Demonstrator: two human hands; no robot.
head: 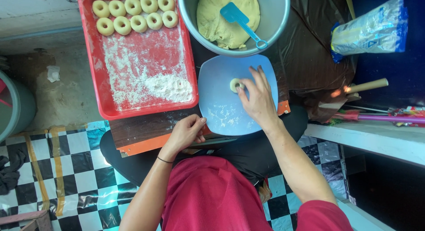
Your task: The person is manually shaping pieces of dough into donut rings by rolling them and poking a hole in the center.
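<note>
One small dough ring [235, 85] lies on the pale blue plate [221, 118] in the head view, under the fingertips of the right hand [258, 100], whose spread fingers press on it and grasp nothing. The left hand [188, 131] rests loosely curled, holding nothing, at the plate's near-left edge, well apart from the ring. Beyond stand a floured red tray [99, 80] carrying nine shaped dough rings [135, 13] and a metal bowl [279, 18] of dough [217, 23] with a blue spatula [241, 20].
</note>
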